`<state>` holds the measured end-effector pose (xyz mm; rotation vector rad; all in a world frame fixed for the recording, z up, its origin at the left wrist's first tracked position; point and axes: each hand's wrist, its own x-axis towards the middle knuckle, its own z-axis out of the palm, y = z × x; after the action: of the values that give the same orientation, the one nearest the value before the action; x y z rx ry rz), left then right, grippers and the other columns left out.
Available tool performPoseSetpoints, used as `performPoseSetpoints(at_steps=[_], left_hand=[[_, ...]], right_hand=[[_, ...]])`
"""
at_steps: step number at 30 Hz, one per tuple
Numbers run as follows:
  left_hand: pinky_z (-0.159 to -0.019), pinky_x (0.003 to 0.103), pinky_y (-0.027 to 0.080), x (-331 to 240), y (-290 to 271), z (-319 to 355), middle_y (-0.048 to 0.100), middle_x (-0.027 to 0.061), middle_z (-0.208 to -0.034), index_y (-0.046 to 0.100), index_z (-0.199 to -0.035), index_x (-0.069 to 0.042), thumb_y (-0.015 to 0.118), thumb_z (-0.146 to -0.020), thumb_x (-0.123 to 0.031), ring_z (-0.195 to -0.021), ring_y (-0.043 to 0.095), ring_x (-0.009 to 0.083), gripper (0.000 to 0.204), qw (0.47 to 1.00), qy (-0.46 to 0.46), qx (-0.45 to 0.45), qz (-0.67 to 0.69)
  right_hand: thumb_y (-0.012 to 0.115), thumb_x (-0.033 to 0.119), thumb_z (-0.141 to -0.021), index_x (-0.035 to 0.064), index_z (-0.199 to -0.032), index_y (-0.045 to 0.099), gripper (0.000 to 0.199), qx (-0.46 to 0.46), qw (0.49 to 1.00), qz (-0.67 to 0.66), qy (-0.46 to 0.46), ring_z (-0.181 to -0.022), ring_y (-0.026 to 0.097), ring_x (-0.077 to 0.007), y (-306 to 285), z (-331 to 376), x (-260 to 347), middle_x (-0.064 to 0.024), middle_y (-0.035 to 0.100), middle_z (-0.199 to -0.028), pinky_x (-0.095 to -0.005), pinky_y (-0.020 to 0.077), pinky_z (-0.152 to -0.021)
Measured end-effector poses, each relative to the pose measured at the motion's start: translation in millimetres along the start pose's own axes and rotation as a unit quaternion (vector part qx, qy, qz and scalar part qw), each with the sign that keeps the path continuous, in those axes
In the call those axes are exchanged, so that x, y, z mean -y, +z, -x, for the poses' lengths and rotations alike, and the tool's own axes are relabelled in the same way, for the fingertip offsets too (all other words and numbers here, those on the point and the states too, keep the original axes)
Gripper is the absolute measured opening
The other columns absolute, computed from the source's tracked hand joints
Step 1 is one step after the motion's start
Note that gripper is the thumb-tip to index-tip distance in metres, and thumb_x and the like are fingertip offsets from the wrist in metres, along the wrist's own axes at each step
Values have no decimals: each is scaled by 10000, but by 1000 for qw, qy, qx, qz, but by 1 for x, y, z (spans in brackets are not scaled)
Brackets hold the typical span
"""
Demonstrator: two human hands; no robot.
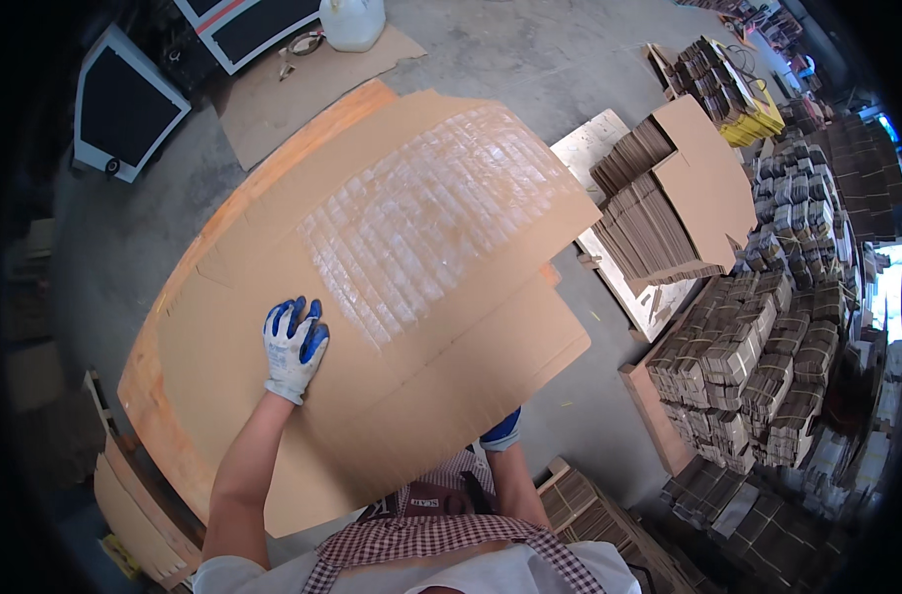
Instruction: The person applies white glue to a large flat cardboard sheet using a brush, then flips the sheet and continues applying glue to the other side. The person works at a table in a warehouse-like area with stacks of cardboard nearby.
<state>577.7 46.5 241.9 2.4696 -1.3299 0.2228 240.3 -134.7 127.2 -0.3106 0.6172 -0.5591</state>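
A large brown cardboard sheet (228, 346) lies in front of me on a wooden board (144, 371) whose edge shows along the left. Pale, shiny stripes (421, 223) cover a broad patch on its far part. My left hand (295, 346), in a white glove with blue fingertips, rests on the sheet left of that patch, its fingers apart and slightly bent. My right hand (501, 429), gloved too, is at the sheet's near right edge. The cardboard hides its fingers, so I cannot tell whether they grip it.
To the right, a stack of cut cardboard pieces (639, 223) stands on a pale board. Tied cardboard bundles (718, 346) are piled beyond it. A white plastic jug (353, 22) and dark panelled equipment (129, 104) stand at the far left. More cardboard (590, 525) lies at the near right.
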Motion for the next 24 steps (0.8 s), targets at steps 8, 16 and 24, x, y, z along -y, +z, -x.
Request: performPoseSetpoints(at_steps=[8,16,24], left_hand=[[-1056,503,356,-3,-9,-11,599,123,-1323,686,-1210,-135,738,-784,-249,-1249,469,361,444,1000,-13,15,19],[-1000,508,401,-6,-11,-14,609,135,-1263,687,-1209,-114,737,-751,-213,-1175,515,369,472,1000,7,-8,-4],[-989,500,411,-8,-14,-13,610,154,-1241,694,-1159,-87,726,-721,-147,-1164,524,372,443,999,20,-23,-11]], right_hand=[[399,601,-1000,80,-1482,378,711,-28,998,-10,49,-1338,456,-305,-29,-41,0,-124,442,-1497,-460,403,-1100],[399,594,-1003,76,-1479,382,703,-46,996,2,73,-1332,461,-305,-36,-51,7,-124,449,-1490,-456,405,-1099],[398,586,-1007,72,-1476,386,696,-74,994,19,82,-1327,466,-305,-44,-35,26,-123,456,-1484,-452,406,-1097]])
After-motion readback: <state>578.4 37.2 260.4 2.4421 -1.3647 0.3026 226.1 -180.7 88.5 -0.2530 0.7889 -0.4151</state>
